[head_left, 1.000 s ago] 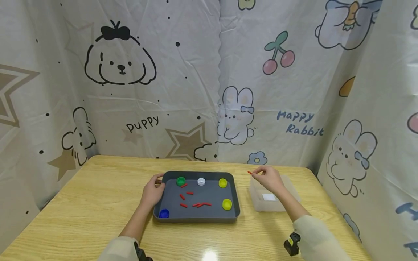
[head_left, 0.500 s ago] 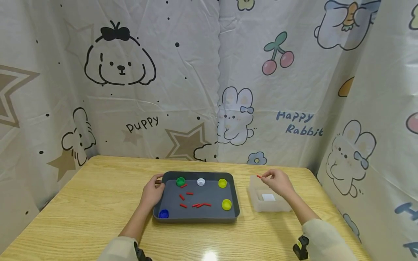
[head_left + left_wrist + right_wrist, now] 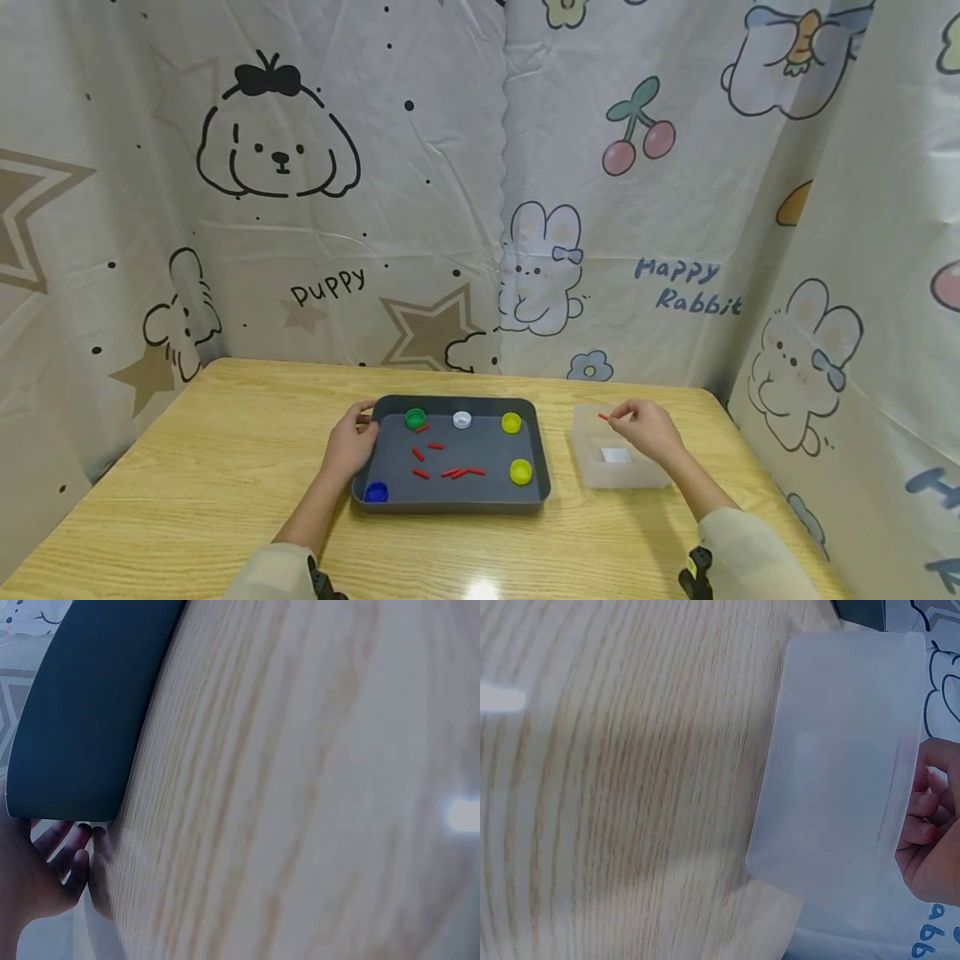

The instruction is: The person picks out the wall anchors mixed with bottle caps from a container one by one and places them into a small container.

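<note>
My left hand (image 3: 351, 437) holds the left wall of a dark grey tray (image 3: 495, 506), its thumb at the rim. The left wrist view shows curled fingers (image 3: 67, 855) against the tray's end (image 3: 82, 712). My right hand (image 3: 648, 429) pinches a small red stick (image 3: 604, 417) between thumb and fingertips, over a translucent plastic box (image 3: 588, 475). From the right wrist, the box's frosted wall (image 3: 840, 765) covers part of the bent fingers (image 3: 922, 817), and the stick is hidden. Several similar red sticks (image 3: 436, 446) lie scattered in the tray.
Round caps sit around the tray's floor: green (image 3: 415, 418), white (image 3: 462, 420), two yellow (image 3: 512, 423), and blue (image 3: 377, 492) in the near left corner. A white label (image 3: 617, 455) shows at the box. Patterned curtains (image 3: 420, 208) hang behind the wooden table (image 3: 225, 467).
My right hand has moved right and slightly down with the red stick, from the box's far left corner to over the box. My left hand and the tray have stayed in place.
</note>
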Demonstrator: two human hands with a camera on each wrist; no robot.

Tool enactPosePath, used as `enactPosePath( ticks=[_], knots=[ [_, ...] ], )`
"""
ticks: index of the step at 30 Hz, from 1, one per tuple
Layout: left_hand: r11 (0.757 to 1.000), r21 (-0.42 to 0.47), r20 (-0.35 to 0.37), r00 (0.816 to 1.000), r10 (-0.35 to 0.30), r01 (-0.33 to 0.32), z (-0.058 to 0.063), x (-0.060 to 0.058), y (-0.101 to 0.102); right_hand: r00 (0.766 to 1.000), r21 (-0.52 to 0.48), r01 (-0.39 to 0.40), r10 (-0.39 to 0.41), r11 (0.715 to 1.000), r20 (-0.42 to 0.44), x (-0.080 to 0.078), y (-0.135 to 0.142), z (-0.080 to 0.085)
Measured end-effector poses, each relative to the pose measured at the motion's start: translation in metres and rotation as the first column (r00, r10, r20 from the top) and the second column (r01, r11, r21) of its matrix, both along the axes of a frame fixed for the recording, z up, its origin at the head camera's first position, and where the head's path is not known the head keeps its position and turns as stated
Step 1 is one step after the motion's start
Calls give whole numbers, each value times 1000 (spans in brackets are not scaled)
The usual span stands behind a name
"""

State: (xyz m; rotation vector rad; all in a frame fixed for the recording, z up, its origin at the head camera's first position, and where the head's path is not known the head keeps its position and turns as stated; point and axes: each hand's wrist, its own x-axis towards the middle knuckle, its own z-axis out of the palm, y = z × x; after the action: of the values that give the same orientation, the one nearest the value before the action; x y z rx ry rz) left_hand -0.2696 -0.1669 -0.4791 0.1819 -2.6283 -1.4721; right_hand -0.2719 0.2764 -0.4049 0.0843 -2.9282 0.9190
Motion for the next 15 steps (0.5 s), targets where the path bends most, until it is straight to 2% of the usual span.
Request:
enactPosePath(
  ticks=[6,15],
  knots=[
    [1000,-5,-2,1000,-3,3,1,1,2,1000,13,2,-2,1000,-1,1,3,-4],
    [1000,-8,-2,1000,-5,5,2,2,0,999,58,-17,18,998,-28,-1,3,1]
  ],
)
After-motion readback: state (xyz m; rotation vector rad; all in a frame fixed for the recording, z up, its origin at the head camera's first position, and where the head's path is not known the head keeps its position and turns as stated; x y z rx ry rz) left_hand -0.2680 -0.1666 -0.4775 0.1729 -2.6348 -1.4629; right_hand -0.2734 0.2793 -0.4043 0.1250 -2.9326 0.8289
